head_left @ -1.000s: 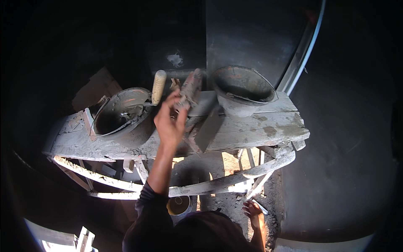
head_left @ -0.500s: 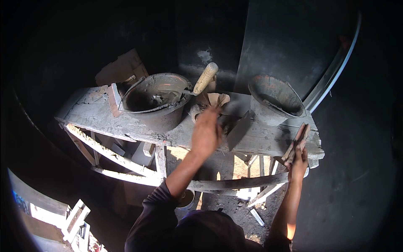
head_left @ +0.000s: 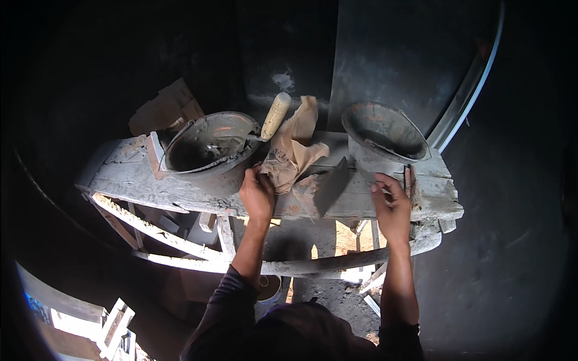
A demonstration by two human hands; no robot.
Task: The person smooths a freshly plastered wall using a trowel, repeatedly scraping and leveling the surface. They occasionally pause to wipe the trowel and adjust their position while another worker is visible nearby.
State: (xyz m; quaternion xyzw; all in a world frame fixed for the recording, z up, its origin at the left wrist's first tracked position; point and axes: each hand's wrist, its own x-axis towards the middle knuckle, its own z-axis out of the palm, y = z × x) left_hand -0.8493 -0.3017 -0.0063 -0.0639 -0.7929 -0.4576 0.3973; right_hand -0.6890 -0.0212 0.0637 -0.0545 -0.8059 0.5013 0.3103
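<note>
Both hands have come down onto the plank since the earlier pictures: the left one, which was raised over the buckets, now sits lower at the near edge, and the right one, which gripped the tool at the far right end, has shifted inward.

Left-hand fingers curl narrow around the lower corner of the crumpled brown paper bag [head_left: 294, 150], pinching it; the left hand [head_left: 257, 194] rests against the near edge of the wooden plank [head_left: 129, 180] about midway along it. The bag lies bunched up on the plank between the two buckets, its top reaching toward the far edge.

Right-hand fingers are loosely spread, tips on the plank top; whether they press on anything I cannot tell. The right hand [head_left: 391, 207] lies near the right end of the plank, with a thin rusty tool [head_left: 411, 183] just beside its outer side and the flat dark trowel blade [head_left: 332, 186] just to its left, lying on the plank between the two hands.

Left bucket [head_left: 208, 147], crusted with mortar, tilts on the left half of the plank; a trowel with a pale wooden handle [head_left: 275, 115] sticks out of it toward the far edge. Right bucket [head_left: 385, 135] stands at the far right corner, just beyond the right hand. Rough timber trestle rails [head_left: 180, 253] run below the plank.
</note>
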